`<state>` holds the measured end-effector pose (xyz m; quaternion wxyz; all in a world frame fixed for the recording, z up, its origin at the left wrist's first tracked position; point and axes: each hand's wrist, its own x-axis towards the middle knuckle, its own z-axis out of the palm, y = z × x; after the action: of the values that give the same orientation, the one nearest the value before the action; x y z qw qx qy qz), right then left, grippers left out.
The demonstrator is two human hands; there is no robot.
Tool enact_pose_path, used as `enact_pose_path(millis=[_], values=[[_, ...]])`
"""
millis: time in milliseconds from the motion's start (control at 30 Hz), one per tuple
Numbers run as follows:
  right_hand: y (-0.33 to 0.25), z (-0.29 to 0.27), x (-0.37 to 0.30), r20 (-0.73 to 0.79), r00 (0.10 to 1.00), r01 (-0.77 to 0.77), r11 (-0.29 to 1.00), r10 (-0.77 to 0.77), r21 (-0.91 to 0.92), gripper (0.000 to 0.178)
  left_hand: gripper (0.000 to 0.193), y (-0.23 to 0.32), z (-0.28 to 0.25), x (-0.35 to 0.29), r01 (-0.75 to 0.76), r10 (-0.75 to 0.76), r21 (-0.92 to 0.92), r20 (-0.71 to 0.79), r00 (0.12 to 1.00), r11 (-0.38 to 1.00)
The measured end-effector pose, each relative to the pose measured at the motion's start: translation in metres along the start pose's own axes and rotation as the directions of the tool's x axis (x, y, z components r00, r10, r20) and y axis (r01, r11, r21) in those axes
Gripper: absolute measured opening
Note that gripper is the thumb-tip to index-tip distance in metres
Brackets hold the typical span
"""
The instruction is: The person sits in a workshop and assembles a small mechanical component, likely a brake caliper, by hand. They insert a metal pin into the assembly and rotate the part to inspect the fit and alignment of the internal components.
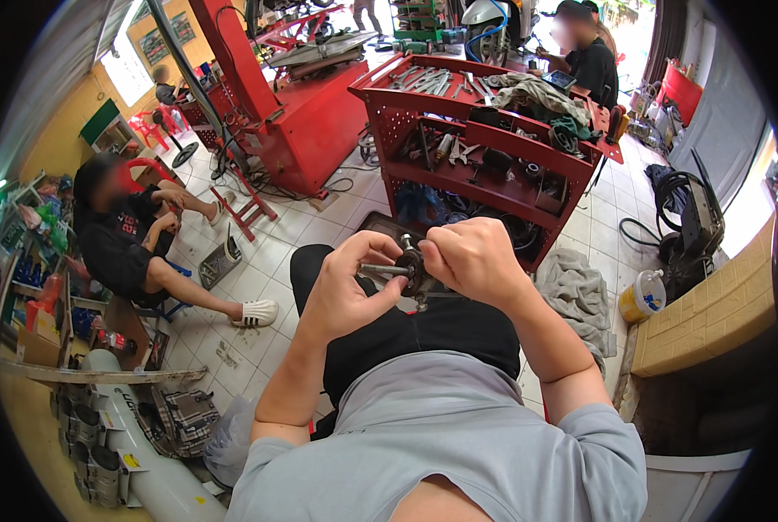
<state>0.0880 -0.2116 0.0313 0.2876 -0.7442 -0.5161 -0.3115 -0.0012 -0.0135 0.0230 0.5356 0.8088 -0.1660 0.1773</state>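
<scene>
In front of my lap I hold a small dark, greasy metal part with a shaft (pixel 414 271), its exact kind unclear. A thin bright rod sticks out of it toward my left palm, and short metal stubs show above and below. My left hand (pixel 341 291) is closed around its left side, thumb below and fingers above. My right hand (pixel 480 263) is curled at the part's right side, its thumb and fingers pressed together. Whatever these fingers pinch is hidden behind them. Beneath both hands are my black-trousered legs, with a dark tray (pixel 380 224) partly visible beyond.
A red tool cart (pixel 485 187) stands ahead, with wrenches (pixel 428 81) and rags (pixel 537 94) on top. A person (pixel 124 230) sits at left near a parts tray (pixel 221 262). Grey cloth (pixel 573 300) and a yellow bucket (pixel 642 297) lie right. Another person (pixel 585 61) is behind the cart.
</scene>
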Motion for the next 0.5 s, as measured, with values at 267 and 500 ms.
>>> enact_pose_path(millis=[267,500], values=[[-0.001,0.006,-0.001,0.042,0.997,0.060,0.998,-0.062,0.030,0.030,0.028,0.015,-0.003,-0.001,0.060,-0.067,0.158,0.037,0.997,0.986],[-0.003,0.006,-0.002,0.077,0.995,0.066,0.998,-0.067,0.010,0.029,0.029,0.012,-0.004,-0.002,0.020,-0.027,0.180,0.036,0.999,0.983]])
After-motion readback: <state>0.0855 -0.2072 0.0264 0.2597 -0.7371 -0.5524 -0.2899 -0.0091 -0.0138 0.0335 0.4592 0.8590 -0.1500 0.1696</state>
